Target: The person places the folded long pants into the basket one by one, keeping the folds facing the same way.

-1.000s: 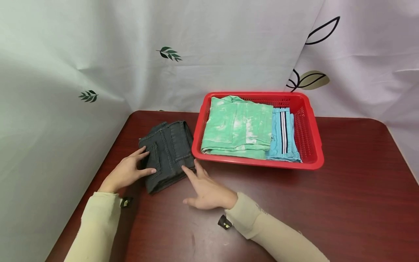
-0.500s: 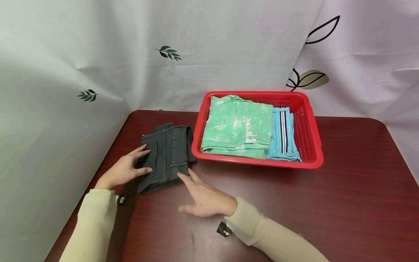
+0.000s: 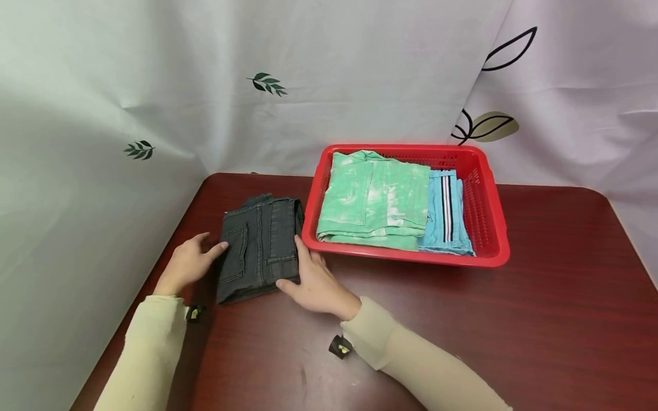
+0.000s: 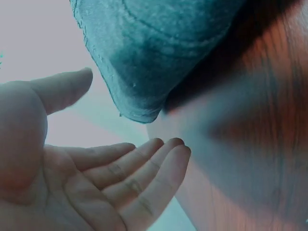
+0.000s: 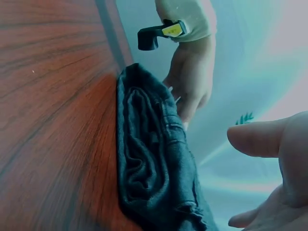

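Observation:
Folded dark grey jeans lie on the table left of the red basket, a pocket and seams facing up. At their left edge is my left hand, thumb near the top face. In the left wrist view the fingers are extended, apart from the jeans' corner. My right hand lies along the right edge, fingers extended between jeans and basket, thumb by the front corner. From the right wrist, the rolled layers of the jeans show, with a gap to the right thumb; contact elsewhere is hidden.
The red plastic basket stands at the back of the dark red wooden table. Inside are a folded green-and-white garment and a folded light blue one with a striped band. A pale curtain hangs behind.
The jeans turned and shifted slightly left, then stayed put. My left hand has drawn back from their top to the left edge. My right hand has moved forward to the right edge.

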The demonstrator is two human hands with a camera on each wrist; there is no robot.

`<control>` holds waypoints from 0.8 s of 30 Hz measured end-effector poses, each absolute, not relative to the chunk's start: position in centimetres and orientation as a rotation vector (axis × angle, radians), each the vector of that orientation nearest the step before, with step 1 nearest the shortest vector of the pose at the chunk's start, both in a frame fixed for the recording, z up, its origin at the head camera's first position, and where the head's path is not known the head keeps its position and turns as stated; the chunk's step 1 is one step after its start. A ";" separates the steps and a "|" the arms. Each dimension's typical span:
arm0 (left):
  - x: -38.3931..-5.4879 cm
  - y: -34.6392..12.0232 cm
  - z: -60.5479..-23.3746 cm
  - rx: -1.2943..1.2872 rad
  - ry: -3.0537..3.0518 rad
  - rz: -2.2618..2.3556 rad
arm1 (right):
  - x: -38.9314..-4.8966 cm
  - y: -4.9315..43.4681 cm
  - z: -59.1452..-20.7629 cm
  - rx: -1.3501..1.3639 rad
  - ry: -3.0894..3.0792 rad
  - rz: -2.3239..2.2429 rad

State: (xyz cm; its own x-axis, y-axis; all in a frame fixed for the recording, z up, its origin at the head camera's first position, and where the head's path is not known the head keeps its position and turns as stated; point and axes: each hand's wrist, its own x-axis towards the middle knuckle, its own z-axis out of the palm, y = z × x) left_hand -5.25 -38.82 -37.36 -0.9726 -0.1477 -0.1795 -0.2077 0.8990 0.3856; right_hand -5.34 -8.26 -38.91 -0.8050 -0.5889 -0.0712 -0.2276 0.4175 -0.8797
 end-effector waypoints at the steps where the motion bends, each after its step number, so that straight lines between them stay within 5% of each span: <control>1: -5.3 -38.8 -37.4 -0.296 2.915 0.615 | -5.5 -8.5 -39.0 -0.689 2.301 -1.353; 24: -5.3 -37.6 -37.9 -0.280 2.767 0.688 | -7.2 -10.6 -41.2 -0.443 2.167 -1.615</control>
State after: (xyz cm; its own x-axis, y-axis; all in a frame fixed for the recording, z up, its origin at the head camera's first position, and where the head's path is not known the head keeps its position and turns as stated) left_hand -5.32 -37.62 -37.87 -0.9433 -0.1199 -0.3096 -0.2509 0.8680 0.4284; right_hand -7.19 -10.56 -41.23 -0.8699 -0.4766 -0.1272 -0.0143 0.2821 -0.9593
